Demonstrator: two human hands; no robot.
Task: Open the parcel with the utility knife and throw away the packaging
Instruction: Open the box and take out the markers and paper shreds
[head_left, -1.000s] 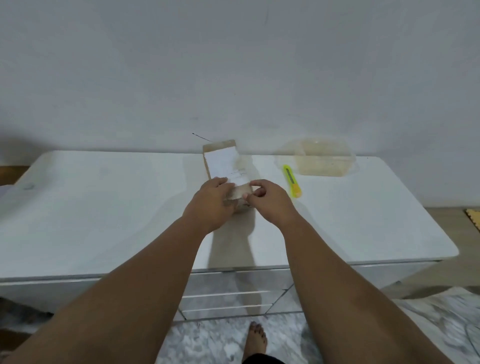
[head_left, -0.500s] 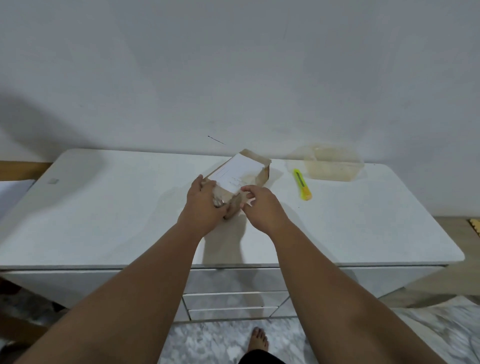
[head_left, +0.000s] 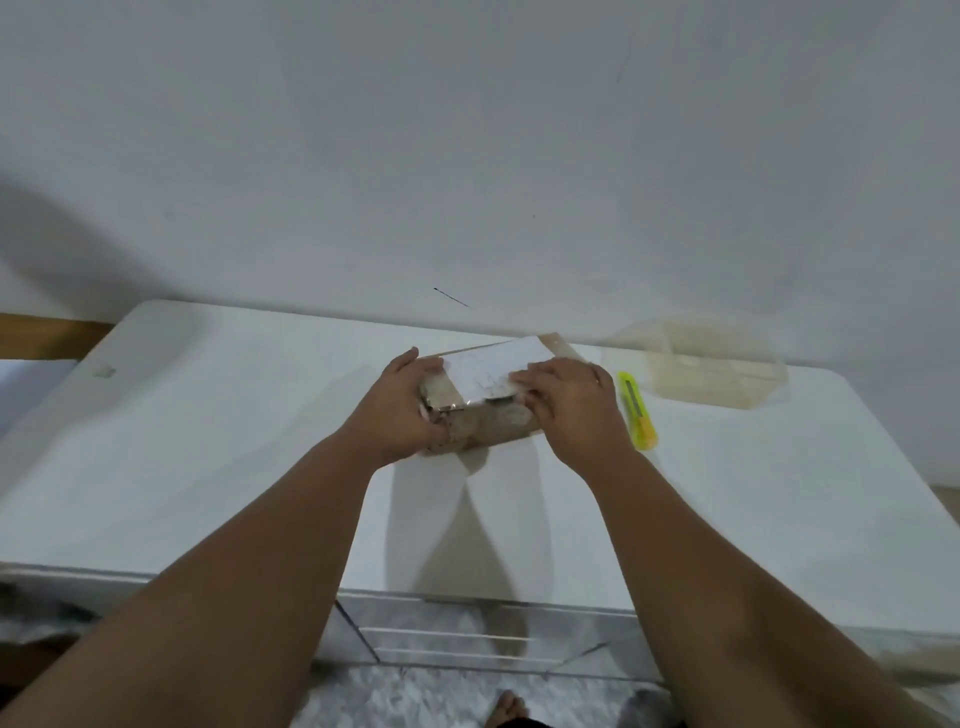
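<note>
A brown cardboard parcel (head_left: 488, 415) with a white label on top lies on the white cabinet top (head_left: 234, 457), its long side across my view. My left hand (head_left: 402, 410) grips its left end, fingers curled over the edge. My right hand (head_left: 571, 405) holds the right end, fingers on the label. A yellow utility knife (head_left: 638, 410) lies on the cabinet just to the right of my right hand, apart from it.
A crumpled clear plastic bag (head_left: 711, 369) lies at the back right against the white wall. The cabinet has drawers (head_left: 467, 639) below its front edge. My bare foot (head_left: 511, 709) stands on the marbled floor.
The parcel has been turned from lengthwise and then diagonal to lying sideways. My hands have moved from its near end to its left and right ends. The knife has not moved.
</note>
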